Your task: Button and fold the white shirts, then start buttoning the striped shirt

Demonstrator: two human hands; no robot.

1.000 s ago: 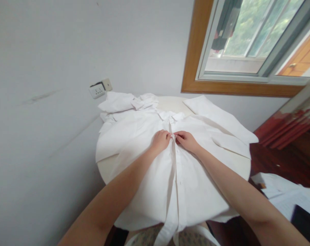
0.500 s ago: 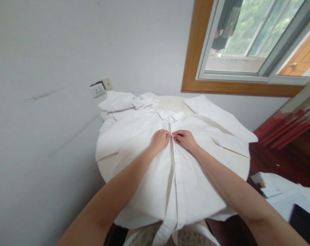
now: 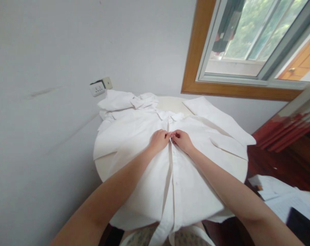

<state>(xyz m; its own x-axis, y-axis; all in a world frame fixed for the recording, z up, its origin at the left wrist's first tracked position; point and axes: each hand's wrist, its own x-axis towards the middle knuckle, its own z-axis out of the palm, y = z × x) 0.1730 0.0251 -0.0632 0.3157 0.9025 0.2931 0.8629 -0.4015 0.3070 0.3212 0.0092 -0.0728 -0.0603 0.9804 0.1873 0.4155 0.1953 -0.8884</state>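
A white button-up shirt (image 3: 193, 184) lies spread front side up, its collar toward the wall and its hem hanging over the near edge of a round cream table (image 3: 107, 167). My left hand (image 3: 160, 139) pinches the front placket below the collar. Fingertips nearly touching it, my right hand (image 3: 182, 139) pinches the opposite edge of the same opening. Below the hands the two front edges lie apart, with small buttons along the right one. The button between my fingers, if any, is hidden.
Bundled white cloth (image 3: 129, 100) lies at the table's back left. A wall socket (image 3: 97, 89) is just behind it. Right of the table are papers (image 3: 285, 198), a dark tablet-like object (image 3: 300, 225) and a red-and-white curtain (image 3: 280, 130). A wood-framed window (image 3: 190, 68) is above.
The fingertips of both hands have drawn closer together at the placket, the right hand shifting slightly left. The view has tilted a little; the shirt stays in place.
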